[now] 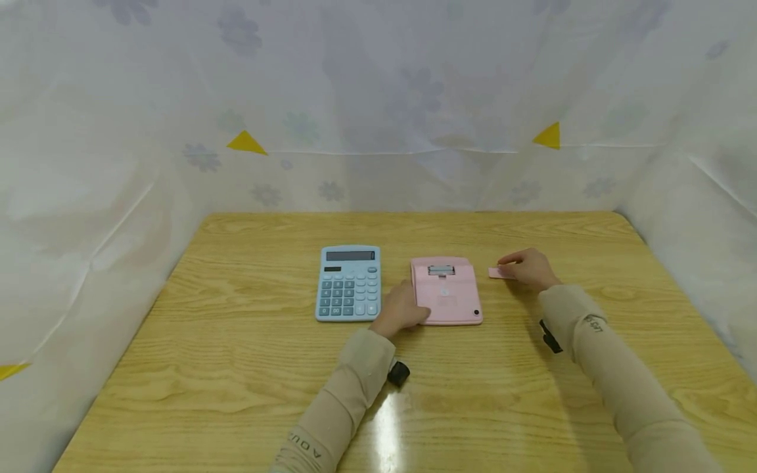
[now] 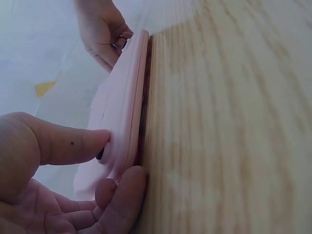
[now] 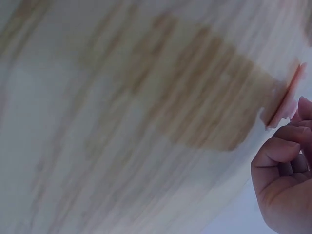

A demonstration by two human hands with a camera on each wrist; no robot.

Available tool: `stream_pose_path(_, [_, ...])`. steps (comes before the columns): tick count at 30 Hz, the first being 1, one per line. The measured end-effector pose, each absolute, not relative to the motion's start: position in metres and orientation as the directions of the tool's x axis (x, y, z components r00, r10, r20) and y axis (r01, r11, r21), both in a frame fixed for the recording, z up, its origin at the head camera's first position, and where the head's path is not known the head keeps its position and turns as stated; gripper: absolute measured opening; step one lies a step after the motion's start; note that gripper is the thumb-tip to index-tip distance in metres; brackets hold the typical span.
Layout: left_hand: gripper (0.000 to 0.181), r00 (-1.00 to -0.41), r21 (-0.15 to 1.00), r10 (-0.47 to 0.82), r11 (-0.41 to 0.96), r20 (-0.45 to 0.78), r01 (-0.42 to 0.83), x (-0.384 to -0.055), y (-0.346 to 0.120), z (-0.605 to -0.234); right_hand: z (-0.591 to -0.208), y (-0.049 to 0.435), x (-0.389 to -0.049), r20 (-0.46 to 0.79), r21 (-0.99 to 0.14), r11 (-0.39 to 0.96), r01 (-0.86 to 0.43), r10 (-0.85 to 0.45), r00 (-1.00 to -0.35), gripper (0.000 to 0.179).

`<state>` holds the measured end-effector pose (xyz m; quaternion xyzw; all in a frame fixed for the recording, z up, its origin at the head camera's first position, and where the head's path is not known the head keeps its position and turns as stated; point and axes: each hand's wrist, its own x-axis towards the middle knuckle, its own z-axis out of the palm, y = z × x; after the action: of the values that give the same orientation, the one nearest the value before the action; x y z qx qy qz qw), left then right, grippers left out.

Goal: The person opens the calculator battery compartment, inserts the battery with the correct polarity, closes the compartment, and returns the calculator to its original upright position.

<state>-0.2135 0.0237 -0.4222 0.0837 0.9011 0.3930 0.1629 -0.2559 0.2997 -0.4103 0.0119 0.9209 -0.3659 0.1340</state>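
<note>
A pink calculator (image 1: 446, 282) lies face down on the wooden table, its battery compartment (image 1: 441, 270) uncovered near the far end and showing a silvery-grey inside. My left hand (image 1: 401, 307) grips its near left side, with the thumb (image 2: 78, 146) on the back face and curled fingers at the edge by the tabletop. To the right of the calculator, my right hand (image 1: 530, 268) pinches a small flat pink battery cover (image 1: 494, 272) between thumb and fingers. In the right wrist view the cover (image 3: 285, 100) appears edge-on, close over the table.
A light blue calculator (image 1: 349, 282) lies face up to the left of my left hand. The wooden table (image 1: 236, 368) is backed by a pale flowered sheet (image 1: 378, 98) with yellow triangles on it. Black wrist devices (image 1: 399, 374) hang below both sleeves.
</note>
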Motion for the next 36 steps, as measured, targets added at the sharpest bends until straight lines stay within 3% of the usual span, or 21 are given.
stream_pose_path(9, [0.042, -0.933, 0.734, 0.284, 0.678, -0.222, 0.032, -0.214, 0.025, -0.423, -0.414, 0.299, -0.253, -0.17, -0.585, 0.81, 0.049, -0.063, -0.983, 0.029])
stream_pose_path(28, [0.039, -0.933, 0.739, 0.283, 0.674, -0.224, 0.027, -0.213, 0.024, -0.423, -0.411, 0.288, -0.249, 0.044, -0.548, 0.832, -0.09, -0.079, -0.996, 0.025])
stream_pose_path(36, [0.041, -0.934, 0.738, 0.286, 0.674, -0.216, 0.036, -0.213, 0.023, -0.422, -0.416, 0.289, -0.25, 0.043, -0.624, 0.777, -0.076, -0.063, -0.997, 0.029])
